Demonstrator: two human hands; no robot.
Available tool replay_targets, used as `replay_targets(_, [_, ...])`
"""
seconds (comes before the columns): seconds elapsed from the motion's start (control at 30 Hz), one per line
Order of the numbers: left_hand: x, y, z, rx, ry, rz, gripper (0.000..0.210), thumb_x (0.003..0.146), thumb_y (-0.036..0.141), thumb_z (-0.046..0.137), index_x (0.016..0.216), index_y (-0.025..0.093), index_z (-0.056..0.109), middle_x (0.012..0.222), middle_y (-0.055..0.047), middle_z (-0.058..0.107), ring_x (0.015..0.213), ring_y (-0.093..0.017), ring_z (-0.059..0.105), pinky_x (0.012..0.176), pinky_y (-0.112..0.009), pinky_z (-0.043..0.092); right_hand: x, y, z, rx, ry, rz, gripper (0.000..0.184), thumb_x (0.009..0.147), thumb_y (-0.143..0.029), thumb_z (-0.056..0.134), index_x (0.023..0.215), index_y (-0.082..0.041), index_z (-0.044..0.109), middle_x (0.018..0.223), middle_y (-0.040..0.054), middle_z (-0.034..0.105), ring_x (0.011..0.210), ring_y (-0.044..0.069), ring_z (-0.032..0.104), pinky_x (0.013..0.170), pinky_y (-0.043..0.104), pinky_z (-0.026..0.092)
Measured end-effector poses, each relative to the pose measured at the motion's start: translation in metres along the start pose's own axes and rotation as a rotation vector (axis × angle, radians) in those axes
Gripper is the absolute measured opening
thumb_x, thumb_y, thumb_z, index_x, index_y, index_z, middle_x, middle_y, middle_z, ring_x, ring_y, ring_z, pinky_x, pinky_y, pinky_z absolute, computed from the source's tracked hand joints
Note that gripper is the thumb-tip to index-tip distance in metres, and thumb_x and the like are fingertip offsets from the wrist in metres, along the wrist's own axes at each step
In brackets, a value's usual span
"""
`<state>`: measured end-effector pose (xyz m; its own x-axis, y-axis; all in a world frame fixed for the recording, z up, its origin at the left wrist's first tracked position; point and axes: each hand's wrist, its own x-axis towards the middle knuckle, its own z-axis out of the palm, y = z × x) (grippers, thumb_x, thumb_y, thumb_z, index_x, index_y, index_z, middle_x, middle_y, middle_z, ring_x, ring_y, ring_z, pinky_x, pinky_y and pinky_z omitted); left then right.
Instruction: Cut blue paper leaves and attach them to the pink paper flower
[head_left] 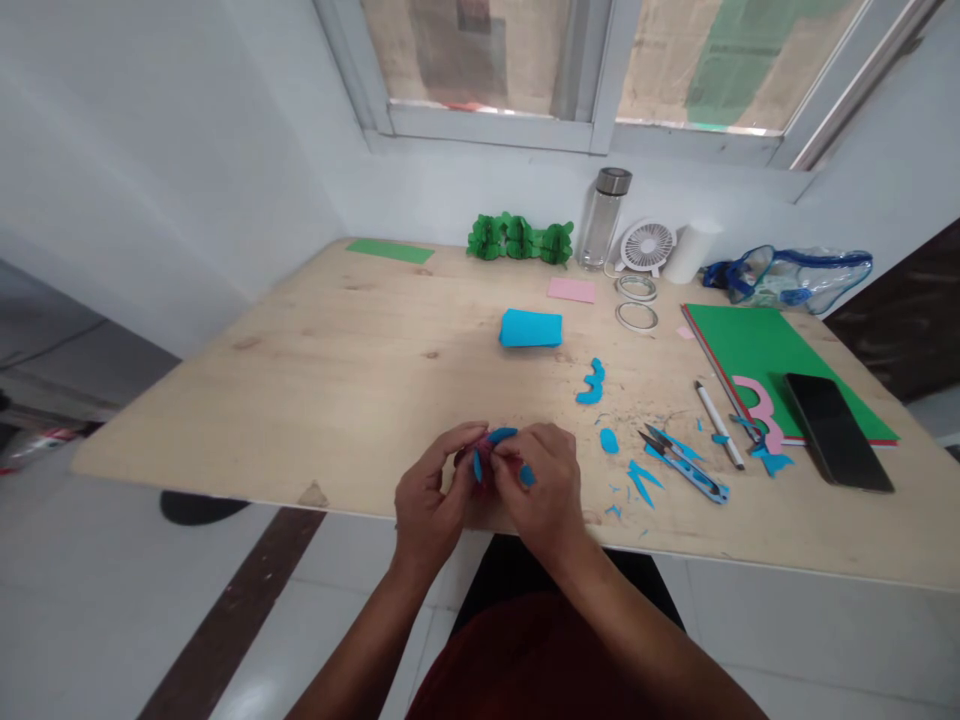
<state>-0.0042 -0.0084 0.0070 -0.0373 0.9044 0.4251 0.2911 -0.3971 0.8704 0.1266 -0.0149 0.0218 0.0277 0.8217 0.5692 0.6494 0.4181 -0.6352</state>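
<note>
At the table's front edge, my left hand (437,487) and my right hand (541,478) are closed together around a small pink-and-blue paper craft (480,465). Blue paper pieces stick out between the fingers; my hands hide most of its shape. To the right of my right hand lie a blue paper oval (609,441), blue paper scraps (643,484) and blue-handled thread snips (686,465). A wavy blue paper strip (592,382) lies farther back. Beyond my hands sits a folded blue paper stack (531,329).
Along the wall stand a green paper craft (519,240), a glass bottle (601,222), a small fan (646,247) and a clear pouch (802,277). Tape rolls (636,317), a white pen (720,425), green sheets (772,345) and a phone (838,430) lie at the right.
</note>
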Motion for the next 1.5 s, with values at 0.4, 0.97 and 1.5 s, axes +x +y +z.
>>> replay_targets(0.4, [0.0014,0.002,0.001,0.043,0.003,0.003,0.019,0.086,0.021,0.055,0.1,0.023,0.067,0.104,-0.003,0.07,0.099,-0.017,0.064,0.091,-0.032,0.052,-0.0014,-0.0025,0.0002,-0.078,0.031,-0.016,0.013,0.084,-0.017,0.055,0.072,-0.021,0.059,0.069,0.0001,0.06,0.071,0.017,0.053,0.075,0.034,0.032])
replay_targets(0.97, [-0.0007,-0.0003,0.0039,0.027,0.012,0.021,0.02,0.085,0.021,0.055,0.101,0.024,0.067,0.105,-0.003,0.07,0.098,-0.017,0.065,0.09,-0.031,0.053,-0.0046,-0.0044,0.0027,-0.063,0.062,0.033,0.011,0.084,-0.017,0.056,0.074,-0.021,0.061,0.07,0.0002,0.064,0.072,0.017,0.055,0.077,0.034,0.032])
replay_targets(1.5, [-0.0013,0.0027,0.0058,0.025,0.001,0.014,0.018,0.085,0.021,0.055,0.099,0.024,0.067,0.104,-0.004,0.07,0.097,-0.017,0.065,0.088,-0.032,0.053,-0.0046,-0.0035,-0.0001,0.018,0.058,0.055,0.009,0.083,-0.017,0.057,0.076,-0.02,0.063,0.073,0.0017,0.067,0.072,0.018,0.058,0.078,0.036,0.035])
